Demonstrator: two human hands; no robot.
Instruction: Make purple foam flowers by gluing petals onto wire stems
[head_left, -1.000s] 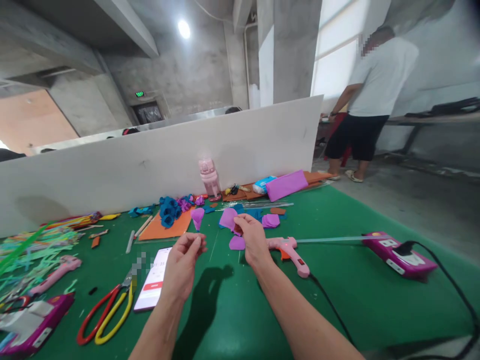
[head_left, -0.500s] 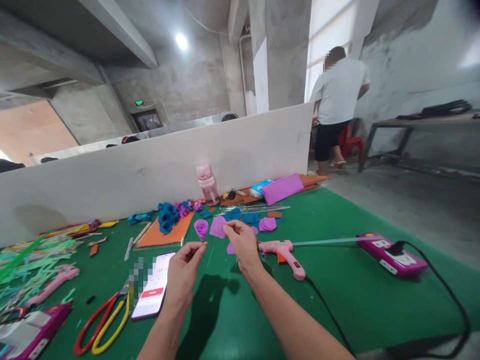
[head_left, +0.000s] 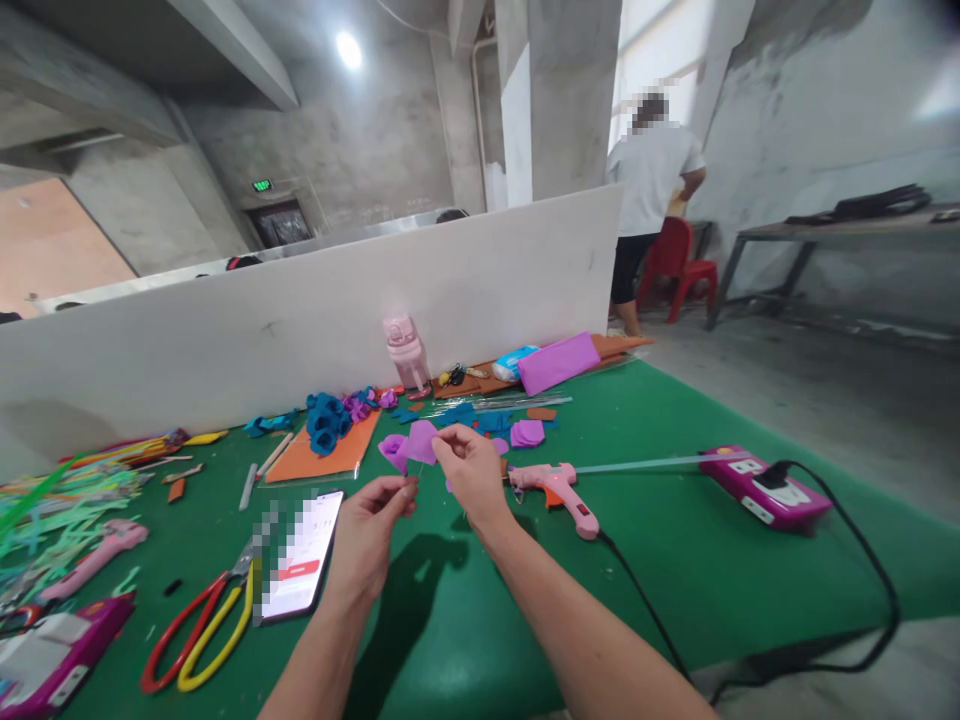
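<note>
My left hand (head_left: 380,515) is closed in a pinch at the base of a small purple paper flower (head_left: 393,452). Between the fingertips of my right hand (head_left: 474,470) is a purple petal (head_left: 421,442), held up against the flower's right side. The petal partly covers the flower, and I cannot tell whether the two are stuck together. To the right of my right hand lies a pink glue gun (head_left: 559,488) with a clear glue stick (head_left: 645,464) out of its back. A stack of purple petals (head_left: 527,433) sits just beyond the gun.
A phone (head_left: 304,555) and red-and-yellow-handled scissors (head_left: 214,620) lie left of my left hand. Blue paper flowers (head_left: 328,422) rest on an orange sheet (head_left: 300,462). A pink bottle (head_left: 406,352) stands by the white partition (head_left: 300,350). A power strip (head_left: 765,490) trails a black cable at right.
My right hand has brought the petal left, from beside the flower to against it. The flower has tilted leftward. The person in the background has shifted, showing more of the red chair.
</note>
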